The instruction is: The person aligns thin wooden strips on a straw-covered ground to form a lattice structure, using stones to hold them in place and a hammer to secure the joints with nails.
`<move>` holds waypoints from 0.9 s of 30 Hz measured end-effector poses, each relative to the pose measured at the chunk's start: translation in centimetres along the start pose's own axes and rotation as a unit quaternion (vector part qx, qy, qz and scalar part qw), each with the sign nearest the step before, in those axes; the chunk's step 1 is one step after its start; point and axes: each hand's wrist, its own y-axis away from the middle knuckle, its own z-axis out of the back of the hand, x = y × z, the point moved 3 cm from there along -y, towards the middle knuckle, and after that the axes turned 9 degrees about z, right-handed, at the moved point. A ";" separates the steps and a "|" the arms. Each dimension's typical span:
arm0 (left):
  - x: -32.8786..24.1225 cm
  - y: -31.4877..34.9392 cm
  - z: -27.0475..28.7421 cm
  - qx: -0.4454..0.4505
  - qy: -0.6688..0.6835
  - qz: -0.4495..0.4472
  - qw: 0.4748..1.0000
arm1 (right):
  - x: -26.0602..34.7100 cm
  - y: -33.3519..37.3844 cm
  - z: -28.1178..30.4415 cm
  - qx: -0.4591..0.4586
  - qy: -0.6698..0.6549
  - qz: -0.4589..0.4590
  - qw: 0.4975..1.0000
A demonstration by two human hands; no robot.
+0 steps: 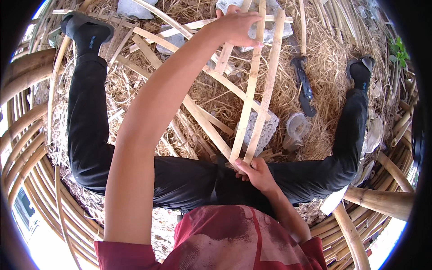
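My right hand [256, 174] is closed on the near ends of two pale bamboo strips, its thumb laid over them at my lap. The left strip [249, 96] and the right strip [268, 85] run away from me, spreading slightly apart. My left arm reaches to the far end. There my left hand [236, 28] has its fingers spread, with thumb and index fingertips touching the left strip. Under that hand a crosswise strip [281, 19] passes among the long ones; how they overlap is partly hidden. A diagonal strip [225, 82] crosses beneath the two held strips.
A dark knife-like tool [302, 85] lies on the straw-covered ground [324, 108] to the right. Beside it stands a clear plastic cup [297, 128]. Pale stone blocks [265, 130] sit under the strips. Curved bamboo poles [27, 135] enclose both sides. My outstretched legs [87, 112] flank the work.
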 end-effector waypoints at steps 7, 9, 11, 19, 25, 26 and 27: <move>-0.9 0.8 1.3 0.023 0.002 0.020 1.000 | 1.2 0.3 -0.2 0.018 0.000 0.042 0.999; -0.8 0.8 1.3 0.021 -0.001 0.020 1.000 | 1.2 0.3 -0.2 0.025 -0.004 0.037 0.999; -0.8 0.6 1.2 0.023 -0.002 0.020 1.000 | 0.4 0.1 0.1 0.037 -0.018 0.024 0.999; -0.9 0.6 1.3 0.028 -0.008 0.022 0.999 | -0.1 -0.1 -0.1 -0.008 -0.021 -0.009 1.000; -0.8 0.6 1.3 0.035 0.002 0.026 0.999 | -0.4 -0.2 -0.3 -0.032 -0.017 -0.008 0.999; -0.8 0.7 1.2 0.033 0.002 0.026 0.999 | -0.2 -0.2 -0.4 -0.036 -0.021 -0.013 0.999; -0.7 0.6 1.2 0.030 0.002 0.026 0.999 | -0.4 -0.2 -0.4 -0.036 -0.013 -0.011 0.999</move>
